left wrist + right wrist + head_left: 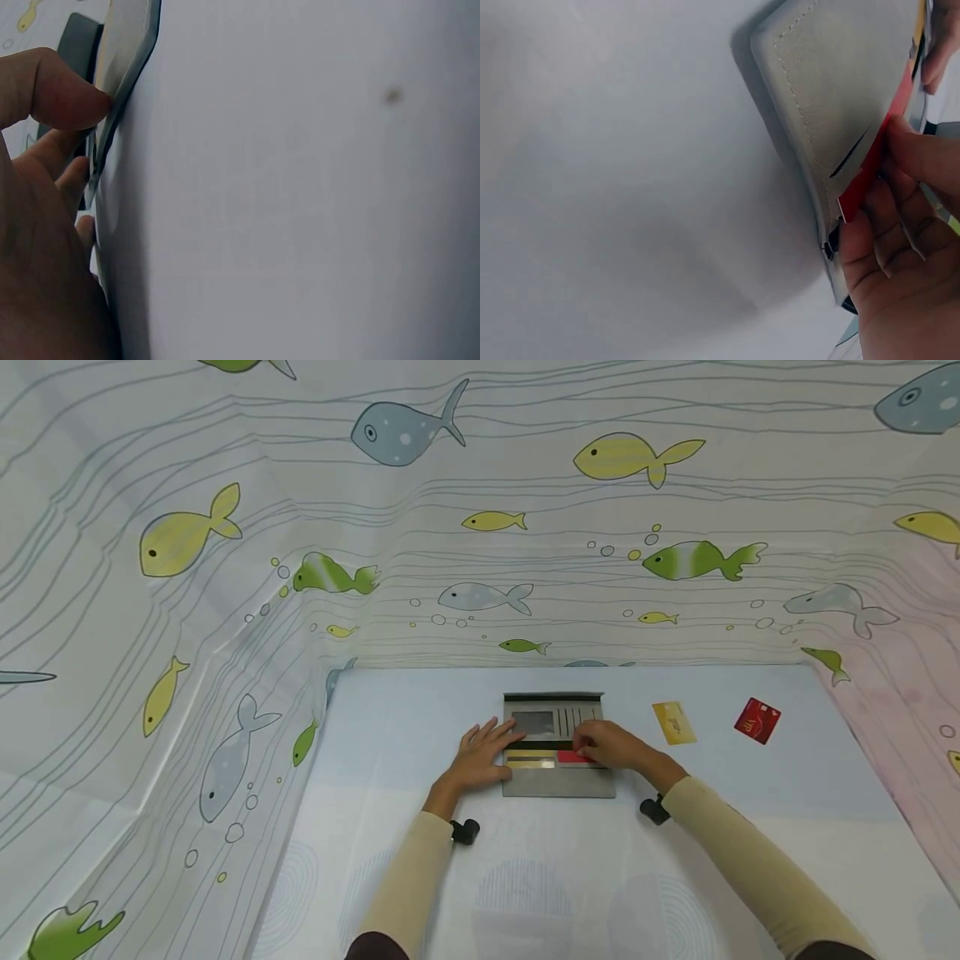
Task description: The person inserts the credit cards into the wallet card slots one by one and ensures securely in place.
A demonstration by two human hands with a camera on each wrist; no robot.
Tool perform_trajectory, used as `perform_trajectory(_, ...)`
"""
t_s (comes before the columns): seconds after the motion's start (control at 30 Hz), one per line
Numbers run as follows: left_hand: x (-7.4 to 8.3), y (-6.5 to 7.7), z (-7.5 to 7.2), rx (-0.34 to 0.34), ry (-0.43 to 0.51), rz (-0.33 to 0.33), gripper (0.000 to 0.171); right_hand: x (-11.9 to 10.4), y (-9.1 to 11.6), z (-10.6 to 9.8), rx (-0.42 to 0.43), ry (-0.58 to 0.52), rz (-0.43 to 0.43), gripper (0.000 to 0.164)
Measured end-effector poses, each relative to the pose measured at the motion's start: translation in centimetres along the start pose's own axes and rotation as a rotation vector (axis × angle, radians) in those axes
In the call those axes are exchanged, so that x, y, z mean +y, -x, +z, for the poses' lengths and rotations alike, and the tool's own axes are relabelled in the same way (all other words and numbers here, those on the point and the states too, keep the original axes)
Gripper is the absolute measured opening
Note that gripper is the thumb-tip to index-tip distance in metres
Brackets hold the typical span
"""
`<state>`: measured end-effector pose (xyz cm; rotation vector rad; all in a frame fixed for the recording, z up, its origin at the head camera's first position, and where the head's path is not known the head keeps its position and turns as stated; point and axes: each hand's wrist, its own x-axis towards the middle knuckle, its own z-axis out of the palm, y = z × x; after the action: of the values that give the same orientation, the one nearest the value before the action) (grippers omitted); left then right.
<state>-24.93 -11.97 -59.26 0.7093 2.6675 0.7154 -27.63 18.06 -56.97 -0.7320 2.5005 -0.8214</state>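
Note:
A grey wallet [558, 785] lies unfolded on the table, with a dark fold across its middle, a clear window and several card slots in its upper half. My left hand [476, 758] rests on the wallet's left edge, fingers spread; its thumb touches the edge in the left wrist view. At the lower half's right side, my right hand [611, 745] pinches a red card [866, 176] that sits partly in a slot. Beside that card, a gold card [528, 761] shows in the left slot. The right fingertips are partly hidden in the head view.
To the right of the wallet lie a yellow card [674, 723] and, farther right, another red card [757, 720]. The white table [525, 877] meets a fish-patterned sheet [420, 543] at the back and sides.

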Motion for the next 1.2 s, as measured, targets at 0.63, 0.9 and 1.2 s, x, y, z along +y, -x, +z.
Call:
perform_trajectory(0.63, -0.3, -0.1, 0.0, -0.015, -0.041, -0.006, 0.076, -0.8, 0.9, 0.5, 0.03, -0.011, -0.01, 0.005)
perform_trajectory(0.9, -0.3, -0.2, -0.3, -0.045, -0.077, 0.006, 0.078, -1.3, 1.2, 0.6, 0.044, 0.0, 0.016, 0.004)
perform_trajectory(1.2, 0.1, -0.1, -0.1, -0.058, -0.096, -0.019, 0.078, -1.1, 1.7, 1.3, 0.077, -0.003, 0.007, 0.003)
